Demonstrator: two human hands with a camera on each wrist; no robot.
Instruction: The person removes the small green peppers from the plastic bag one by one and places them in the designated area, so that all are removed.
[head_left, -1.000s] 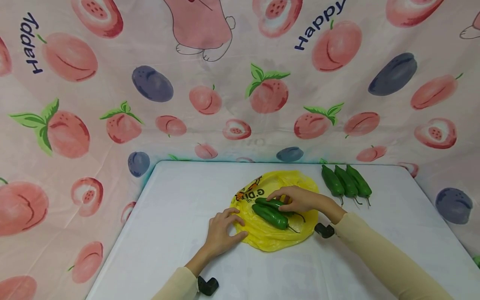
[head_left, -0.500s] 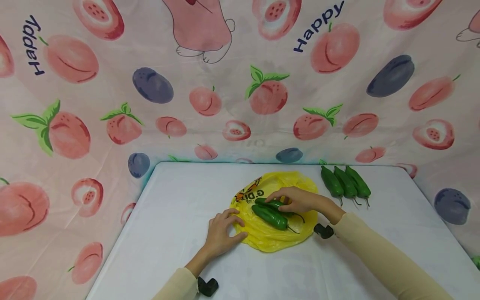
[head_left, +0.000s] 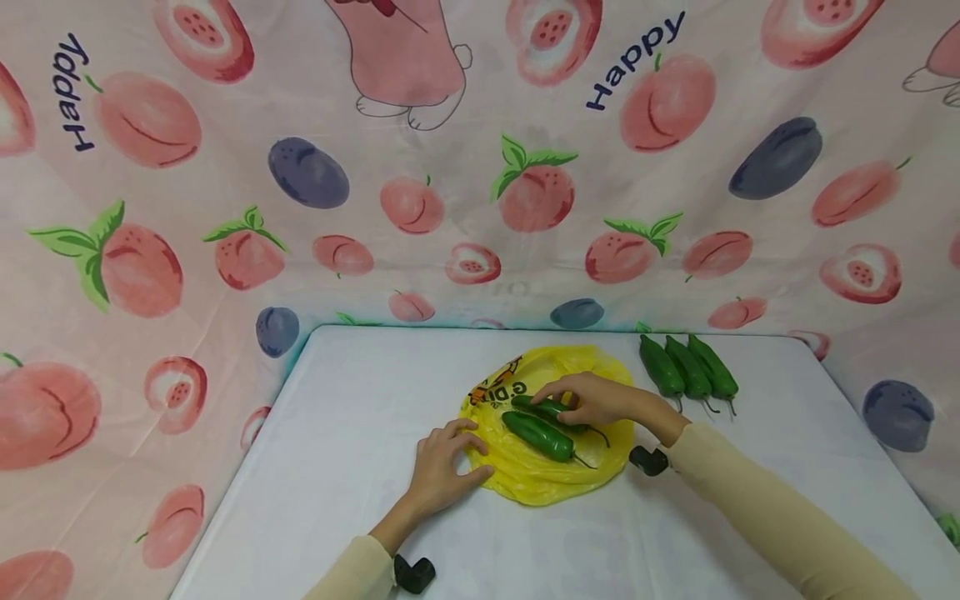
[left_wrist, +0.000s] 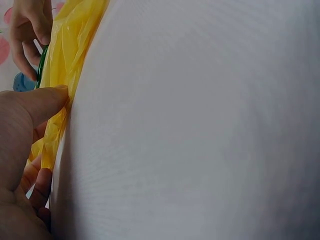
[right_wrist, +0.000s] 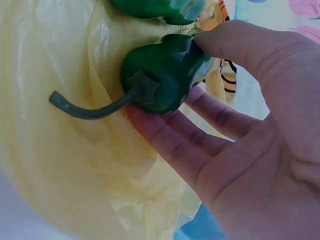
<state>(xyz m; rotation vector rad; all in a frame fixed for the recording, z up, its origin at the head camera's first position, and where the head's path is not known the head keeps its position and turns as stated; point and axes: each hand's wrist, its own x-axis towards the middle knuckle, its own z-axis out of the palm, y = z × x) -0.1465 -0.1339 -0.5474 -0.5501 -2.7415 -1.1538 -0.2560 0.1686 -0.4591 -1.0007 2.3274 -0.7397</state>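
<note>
A yellow plastic bag (head_left: 532,485) with dark print lies flat on the white table. On it rest two glossy green chili peppers side by side. My right hand (head_left: 597,398) holds the farther pepper (right_wrist: 160,72), thumb on one side and fingers on the other; its curved stem points back toward me in the head view. The nearer pepper (head_left: 538,437) lies beside it, untouched by either hand. At the bag's left edge rests my left hand (head_left: 441,467), fingers spread and loosely bent, with the thumb (left_wrist: 47,102) touching the yellow plastic.
Three more green peppers (head_left: 688,368) lie in a row near the back right of the white table (head_left: 337,400). Behind the table hangs a pink cloth (head_left: 457,217) printed with fruit. A black wrist camera (head_left: 414,575) sits below each hand.
The head view has shifted very slightly. Both hands, the bag and the peppers keep their places relative to one another.
</note>
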